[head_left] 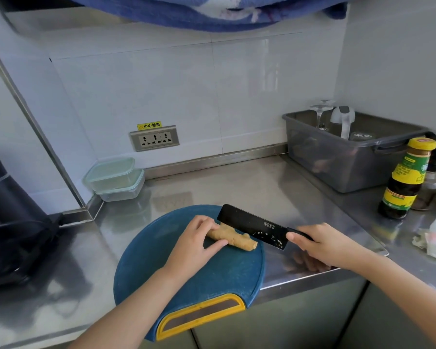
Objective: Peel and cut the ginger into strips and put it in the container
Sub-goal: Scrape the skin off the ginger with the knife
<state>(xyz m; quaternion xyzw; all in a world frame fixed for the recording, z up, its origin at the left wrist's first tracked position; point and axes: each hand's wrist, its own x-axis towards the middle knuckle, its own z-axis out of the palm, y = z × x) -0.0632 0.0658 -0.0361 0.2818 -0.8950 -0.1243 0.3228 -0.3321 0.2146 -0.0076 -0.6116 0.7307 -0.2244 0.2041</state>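
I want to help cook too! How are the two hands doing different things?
The left hand holds the ginger down on the blue board; the right hand grips the handle of the black knife. The left hand sits over the board; the right hand is off to its side, above the steel counter. Both curl their fingers around something.

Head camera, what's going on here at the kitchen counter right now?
A person's left hand holds the ginger down on the blue cutting board, while the right hand grips a black cleaver, its blade at the ginger's far side. The ginger is in one piece, with no strips cut yet. Two stacked containers sit by the back wall.
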